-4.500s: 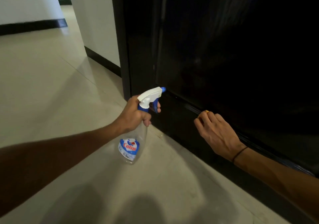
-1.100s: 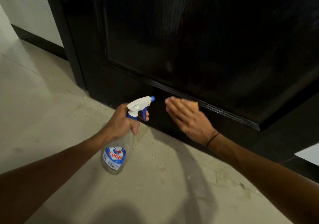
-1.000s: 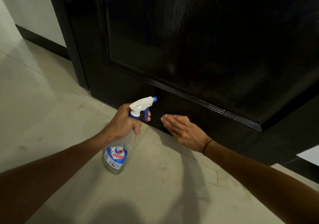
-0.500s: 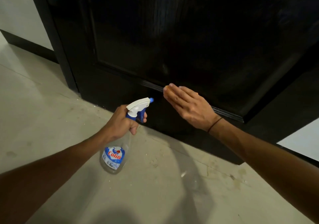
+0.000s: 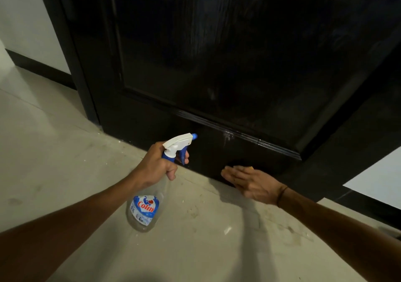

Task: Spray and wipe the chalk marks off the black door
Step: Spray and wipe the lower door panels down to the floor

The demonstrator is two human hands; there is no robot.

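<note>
Chalk marks (image 5: 227, 135) showed as a small pale smear on the ridge of moulding low on the black door (image 5: 217, 53), with a fainter pale streak a little higher on the panel; the rest of the dark surface looked mostly clean, though glare and gloom hid fine detail. The left hand (image 5: 157, 165) gripped the neck of a clear spray bottle (image 5: 149, 197), one finger curled round the blue trigger, nozzle aimed at the bottom rail. The right hand (image 5: 251, 183) lay flat with fingers straight, pressing a yellowish sponge (image 5: 249, 168) against the bottom rail just above the floor (image 5: 65, 151); only an edge of the sponge peeked out. Judging by this, the job seemed well along: the lower rail was being wiped, while the smear on the moulding above the hand remained to be cleared. White crumbs lay scattered on the floor beside the door.
</note>
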